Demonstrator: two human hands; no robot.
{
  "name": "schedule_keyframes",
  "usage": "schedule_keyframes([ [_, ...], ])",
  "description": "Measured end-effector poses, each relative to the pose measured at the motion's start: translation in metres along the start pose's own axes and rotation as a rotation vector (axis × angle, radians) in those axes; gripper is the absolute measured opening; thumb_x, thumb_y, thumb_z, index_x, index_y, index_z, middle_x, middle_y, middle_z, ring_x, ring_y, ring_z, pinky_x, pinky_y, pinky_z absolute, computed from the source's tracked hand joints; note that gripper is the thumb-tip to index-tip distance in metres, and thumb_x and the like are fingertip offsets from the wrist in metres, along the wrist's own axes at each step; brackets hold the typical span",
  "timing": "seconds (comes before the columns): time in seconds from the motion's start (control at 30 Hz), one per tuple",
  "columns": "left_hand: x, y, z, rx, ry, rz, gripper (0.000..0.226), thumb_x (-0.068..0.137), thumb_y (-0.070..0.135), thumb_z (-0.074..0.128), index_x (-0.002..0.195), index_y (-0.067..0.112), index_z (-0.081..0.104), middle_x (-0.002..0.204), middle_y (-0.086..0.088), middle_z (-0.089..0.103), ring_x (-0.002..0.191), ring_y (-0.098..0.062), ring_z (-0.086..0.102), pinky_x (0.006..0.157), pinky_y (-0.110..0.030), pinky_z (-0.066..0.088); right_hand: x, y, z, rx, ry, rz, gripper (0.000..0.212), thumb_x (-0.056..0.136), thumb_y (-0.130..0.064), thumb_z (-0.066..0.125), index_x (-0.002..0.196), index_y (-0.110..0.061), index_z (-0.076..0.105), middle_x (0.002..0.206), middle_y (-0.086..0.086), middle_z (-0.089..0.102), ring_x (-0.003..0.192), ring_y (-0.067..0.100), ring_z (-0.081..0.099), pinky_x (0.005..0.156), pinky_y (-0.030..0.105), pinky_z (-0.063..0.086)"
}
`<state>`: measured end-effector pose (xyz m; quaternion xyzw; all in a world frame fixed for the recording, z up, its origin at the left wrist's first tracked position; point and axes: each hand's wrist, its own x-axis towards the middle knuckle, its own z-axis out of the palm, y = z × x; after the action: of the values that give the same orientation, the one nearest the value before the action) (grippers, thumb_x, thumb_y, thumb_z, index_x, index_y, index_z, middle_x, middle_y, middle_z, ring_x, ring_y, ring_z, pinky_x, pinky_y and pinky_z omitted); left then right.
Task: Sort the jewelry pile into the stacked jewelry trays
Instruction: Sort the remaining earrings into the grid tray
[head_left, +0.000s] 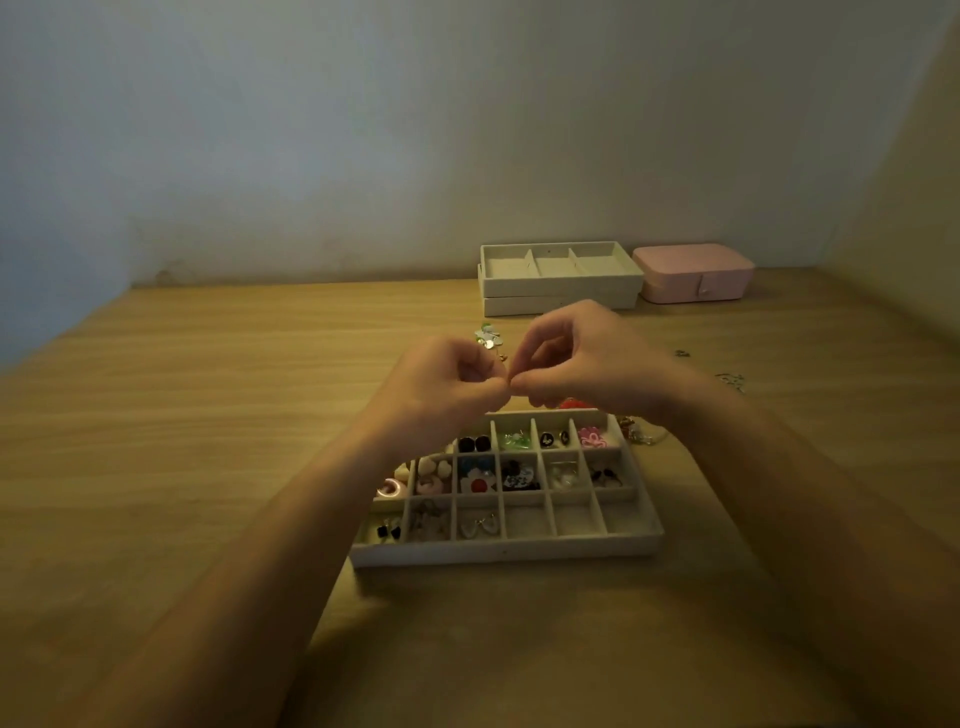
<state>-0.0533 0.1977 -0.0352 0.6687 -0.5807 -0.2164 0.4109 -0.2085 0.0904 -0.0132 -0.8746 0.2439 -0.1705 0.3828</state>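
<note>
Both hands were raised above the divided jewelry tray (506, 548), fingertips meeting in the middle. Left hand (447, 387) and right hand (576, 364) each had thumb and forefinger pinched narrow; whatever sat between them was too small and blurred to identify, so what they held couldn't be told.

The tray was off-white, rectangular, with a matte, felt-like look and a grid of small square compartments. The far and middle rows were mostly filled: dark round studs (474, 443), green translucent pieces (516, 440), a pink flower earring (592, 436), a white flower with red centre (479, 483), cream heart shapes (434, 467), and a pink glossy hoop (390, 488) at the left end. The near row held a few small pieces on the left; its right cells showed bare lining.

At the back of the wood-grain table (208, 415) two more off-white trays (558, 278) sat stacked, the top one with three long compartments. Just beside them was a closed pink jewelry box (693, 273), rounded corners, smooth finish. Loose pale sequin-like jewelry (488, 336) lay on the table beyond the hands; thin chain bits (730, 379) lay off to the right.
</note>
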Motion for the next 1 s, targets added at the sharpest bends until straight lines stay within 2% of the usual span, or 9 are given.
schedule_keyframes([
  [0.13, -0.024, 0.001, 0.013, 0.080, -0.041, -0.012, 0.005, 0.084, 0.023, 0.077, 0.083, 0.020, 0.073, 0.077, 0.001, 0.073, 0.074, -0.014, 0.070, 0.072, -0.035, 0.061, -0.020, -0.004, 0.002, -0.008, -0.180, 0.135, 0.007, 0.086, -0.011, 0.078, 0.090, -0.014, 0.074, 0.079, 0.000, 0.074, 0.071, 0.009, 0.069, 0.066, 0.022, 0.055],
  [0.3, -0.043, 0.006, 0.013, 0.266, -0.119, 0.041, 0.003, 0.083, 0.026, 0.077, 0.082, 0.024, 0.078, 0.070, 0.009, 0.071, 0.064, -0.001, 0.064, 0.060, -0.023, 0.052, -0.041, -0.003, 0.015, 0.024, -0.248, 0.209, 0.009, 0.085, -0.007, 0.077, 0.090, -0.014, 0.074, 0.083, 0.001, 0.077, 0.073, 0.003, 0.070, 0.065, 0.018, 0.051],
  [0.37, -0.048, 0.006, 0.009, 0.334, -0.099, 0.041, 0.004, 0.085, 0.028, 0.073, 0.084, 0.027, 0.077, 0.073, 0.012, 0.070, 0.065, 0.003, 0.062, 0.058, -0.017, 0.048, -0.045, -0.003, 0.022, -0.022, -0.248, 0.197, 0.010, 0.085, -0.009, 0.078, 0.088, -0.018, 0.074, 0.082, -0.003, 0.076, 0.074, 0.001, 0.070, 0.064, 0.017, 0.051],
  [0.47, -0.055, 0.002, 0.002, 0.355, -0.054, 0.036, 0.007, 0.087, 0.026, 0.070, 0.083, 0.027, 0.075, 0.072, 0.013, 0.069, 0.067, 0.007, 0.060, 0.054, -0.009, 0.042, -0.049, -0.005, 0.034, -0.160, -0.230, 0.163, 0.012, 0.085, -0.014, 0.079, 0.088, -0.025, 0.074, 0.085, -0.007, 0.074, 0.084, 0.004, 0.071, 0.075, 0.024, 0.060],
  [0.57, -0.061, -0.003, -0.001, 0.340, -0.057, 0.023, 0.008, 0.088, 0.023, 0.070, 0.084, 0.022, 0.077, 0.071, 0.010, 0.069, 0.061, 0.009, 0.058, 0.055, -0.009, 0.041, -0.052, -0.009, 0.043, -0.230, -0.170, 0.113, 0.014, 0.082, -0.014, 0.082, 0.086, -0.025, 0.074, 0.083, -0.007, 0.073, 0.079, 0.006, 0.070, 0.069, 0.022, 0.059],
  [0.63, -0.063, -0.007, -0.002, 0.348, -0.058, 0.014, 0.009, 0.088, 0.025, 0.069, 0.085, 0.023, 0.077, 0.075, 0.008, 0.071, 0.063, 0.005, 0.059, 0.055, -0.010, 0.041, -0.053, -0.011, 0.045, -0.302, -0.141, 0.089, 0.014, 0.080, -0.015, 0.084, 0.085, -0.024, 0.075, 0.080, -0.008, 0.073, 0.074, 0.004, 0.069, 0.064, 0.020, 0.058],
  [0.73, -0.065, -0.011, -0.003, 0.368, -0.054, 0.009, 0.010, 0.089, 0.027, 0.070, 0.089, 0.022, 0.079, 0.079, 0.008, 0.071, 0.067, 0.000, 0.060, 0.056, -0.010, 0.041, -0.054, -0.014, 0.049, -0.366, -0.151, 0.106, 0.016, 0.079, -0.013, 0.085, 0.080, -0.025, 0.074, 0.074, -0.010, 0.072, 0.069, 0.002, 0.068, 0.064, 0.023, 0.059],
  [0.8, -0.067, -0.013, -0.004, 0.373, -0.048, 0.007, 0.009, 0.089, 0.027, 0.070, 0.089, 0.022, 0.078, 0.078, 0.008, 0.070, 0.067, 0.000, 0.058, 0.056, -0.010, 0.040, -0.056, -0.013, 0.053, -0.376, -0.141, 0.112, 0.020, 0.079, -0.014, 0.085, 0.075, -0.029, 0.071, 0.072, -0.012, 0.070, 0.068, 0.000, 0.067, 0.062, 0.021, 0.055],
  [1.0, -0.070, -0.013, -0.003, 0.385, -0.058, 0.009, 0.014, 0.088, 0.019, 0.066, 0.086, 0.027, 0.077, 0.078, 0.009, 0.068, 0.061, 0.002, 0.057, 0.052, -0.011, 0.038, -0.060, -0.014, 0.059, -0.393, -0.072, 0.133, 0.012, 0.081, -0.017, 0.084, 0.081, -0.027, 0.077, 0.076, -0.014, 0.072, 0.073, 0.001, 0.068, 0.074, 0.035, 0.063],
])
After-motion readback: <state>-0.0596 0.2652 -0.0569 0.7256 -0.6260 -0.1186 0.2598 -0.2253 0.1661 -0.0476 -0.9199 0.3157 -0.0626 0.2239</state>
